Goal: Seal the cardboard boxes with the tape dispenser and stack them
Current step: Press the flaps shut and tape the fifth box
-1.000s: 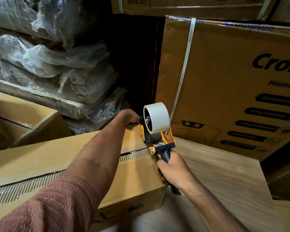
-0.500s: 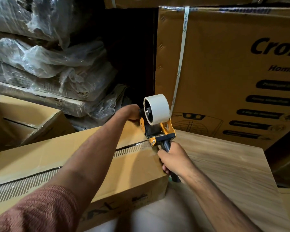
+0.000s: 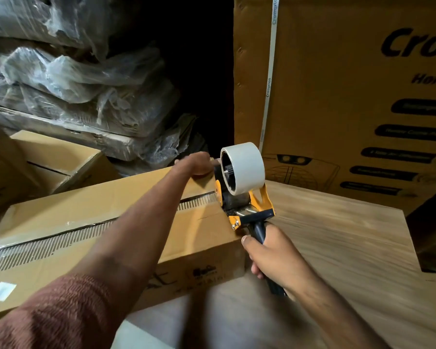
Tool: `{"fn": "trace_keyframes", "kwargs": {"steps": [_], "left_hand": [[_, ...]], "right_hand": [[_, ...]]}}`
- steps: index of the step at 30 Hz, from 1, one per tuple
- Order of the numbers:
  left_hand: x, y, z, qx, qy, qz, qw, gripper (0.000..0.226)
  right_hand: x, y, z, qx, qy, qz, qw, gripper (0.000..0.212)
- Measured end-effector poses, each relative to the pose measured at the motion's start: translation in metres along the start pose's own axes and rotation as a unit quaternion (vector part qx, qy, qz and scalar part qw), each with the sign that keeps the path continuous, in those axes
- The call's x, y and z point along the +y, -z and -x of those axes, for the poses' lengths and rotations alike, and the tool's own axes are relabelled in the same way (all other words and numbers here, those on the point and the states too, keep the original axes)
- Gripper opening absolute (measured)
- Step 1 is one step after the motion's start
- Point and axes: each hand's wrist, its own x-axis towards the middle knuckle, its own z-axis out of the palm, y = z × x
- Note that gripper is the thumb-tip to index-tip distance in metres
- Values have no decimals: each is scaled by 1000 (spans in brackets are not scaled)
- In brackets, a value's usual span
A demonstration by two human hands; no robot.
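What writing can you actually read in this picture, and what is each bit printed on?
"Cro", cut off by the frame edge: large dark letters on the big cardboard carton.
"Hom", also cut off: just below it on the same carton.
"Crompton": printed along the white strap running down that carton.
Dark oval labels on the carton: too blurred to read.
Dark print and white sticker on the long box: not legible.

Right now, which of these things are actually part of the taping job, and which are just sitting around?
In use: tape dispenser, long cardboard box, left hand, right hand.

Lying about: big printed carton, plastic-wrapped bundles, open box, wooden tabletop.
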Motion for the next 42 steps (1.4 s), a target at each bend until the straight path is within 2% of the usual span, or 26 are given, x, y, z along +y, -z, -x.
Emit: {"fn": "trace_keyframes", "kwargs": {"steps": [2,6,11,14,18,21,24,26,27,30,33,39,42], "left_hand": [[-1,-1,7,-5,-3,-47,999,62],[2,0,20,33,3,-42,999,55],[6,-4,33,61,10,-14,998,72],[7,-5,39,75,23,-41,996,65],[18,-11,60,59,41,-104,992,76],[19,-31,87,38,-22,-73,996,71],[-7,-48,119,30,-154,-26,987,45],[-24,-47,139,-14,-226,-5,974,46],[-27,-46,149,-37,-237,-7,971,52],[-20,-47,178,-82,-190,-29,978,92],[-10,-49,186,-70,-182,-52,979,108],[-11,-52,194,-57,-196,-99,974,108],[-12,-61,193,7,-196,-134,971,93]], "right_hand": [[0,1,-1,-4,3,6,1000,17],[6,2,18,-26,26,-28,999,18],[31,3,43,-24,12,-14,1000,21],[36,7,41,-28,18,-36,999,21],[45,9,39,-26,35,-26,999,19],[52,7,37,-28,43,-42,998,21],[56,7,34,-29,59,-40,997,21],[57,8,32,-32,61,-38,997,21],[57,9,32,-34,58,-43,997,19],[55,11,32,-42,52,-66,996,14],[52,9,34,-36,61,-66,995,13],[53,4,45,6,36,-54,998,8],[54,3,53,22,31,-38,999,8]]}}
